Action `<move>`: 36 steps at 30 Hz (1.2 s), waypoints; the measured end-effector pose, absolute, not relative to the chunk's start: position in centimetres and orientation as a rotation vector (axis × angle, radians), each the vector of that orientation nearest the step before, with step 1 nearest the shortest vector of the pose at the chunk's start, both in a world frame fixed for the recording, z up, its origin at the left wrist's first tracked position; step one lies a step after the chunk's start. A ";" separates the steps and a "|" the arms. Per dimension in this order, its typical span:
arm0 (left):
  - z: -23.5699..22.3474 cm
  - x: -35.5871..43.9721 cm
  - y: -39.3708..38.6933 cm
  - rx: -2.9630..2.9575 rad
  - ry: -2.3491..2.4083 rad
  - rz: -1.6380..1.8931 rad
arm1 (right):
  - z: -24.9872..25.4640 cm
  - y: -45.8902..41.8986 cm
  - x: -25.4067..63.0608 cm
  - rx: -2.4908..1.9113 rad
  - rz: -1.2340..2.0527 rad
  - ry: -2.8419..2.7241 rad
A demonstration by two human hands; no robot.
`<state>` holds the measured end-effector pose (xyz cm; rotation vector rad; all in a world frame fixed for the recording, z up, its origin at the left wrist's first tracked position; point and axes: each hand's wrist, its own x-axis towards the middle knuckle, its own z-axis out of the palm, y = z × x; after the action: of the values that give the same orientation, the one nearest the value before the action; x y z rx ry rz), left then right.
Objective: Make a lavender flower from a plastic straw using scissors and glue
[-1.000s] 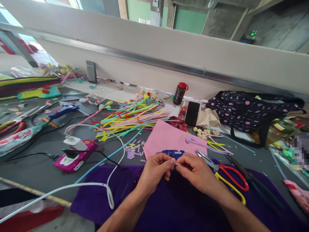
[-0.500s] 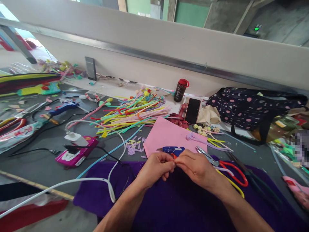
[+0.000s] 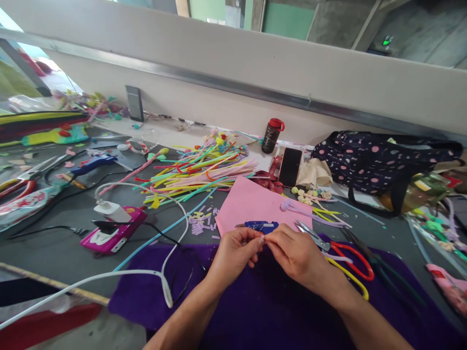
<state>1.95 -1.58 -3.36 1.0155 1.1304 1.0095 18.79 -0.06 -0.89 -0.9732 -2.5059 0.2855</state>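
Over the dark purple cloth [image 3: 277, 301], my left hand [image 3: 239, 255] and my right hand [image 3: 297, 253] meet fingertip to fingertip. Both are closed in a pinch. A tiny pale bit shows between the left fingertips, too small to name; whatever the right fingers hold is hidden. Just beyond the fingers lies a blue tool with a pointed metal tip [image 3: 260, 226], partly covered by them, on a pink sheet [image 3: 241, 204]. Scissors with red handles [image 3: 352, 262] lie beside my right hand, near pliers with dark handles [image 3: 379, 265].
Fuzzy coloured stems [image 3: 204, 177] lie in a heap beyond the sheet, with small cut lilac pieces [image 3: 200, 223] nearer. A magenta power strip [image 3: 115, 233] and white cable [image 3: 109, 274] occupy the left. Behind stand a bottle [image 3: 272, 137], phone [image 3: 291, 166] and patterned bag [image 3: 365, 160].
My fingers have shifted slightly in their pinch, and a tiny pale bit now shows at the left fingertips. The view has moved a little; the things on the table lie as before.
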 end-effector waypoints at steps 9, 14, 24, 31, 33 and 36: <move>-3.8 1.4 -1.8 1.257 1.212 0.759 | -0.1 0.0 19.5 -0.917 0.321 -2.723; -2.8 0.9 -2.1 1.385 1.140 0.774 | -0.1 0.1 19.2 -0.930 0.610 -2.544; -2.8 1.1 -1.7 0.919 0.936 0.915 | 0.4 0.2 18.4 -1.157 0.807 -2.113; -3.3 1.6 -1.8 0.973 1.066 0.979 | -0.5 -0.4 17.8 -1.150 0.676 -2.150; -3.4 1.5 -1.8 1.016 1.128 0.970 | -0.6 -0.5 18.0 -1.111 0.560 -2.295; -3.6 1.4 -1.8 1.107 1.228 0.915 | -0.4 -0.7 18.5 -1.045 0.330 -2.594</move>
<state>1.44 -1.78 -3.60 1.1065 1.2282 0.9149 18.48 -0.72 -0.44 -1.0449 -2.5945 0.3303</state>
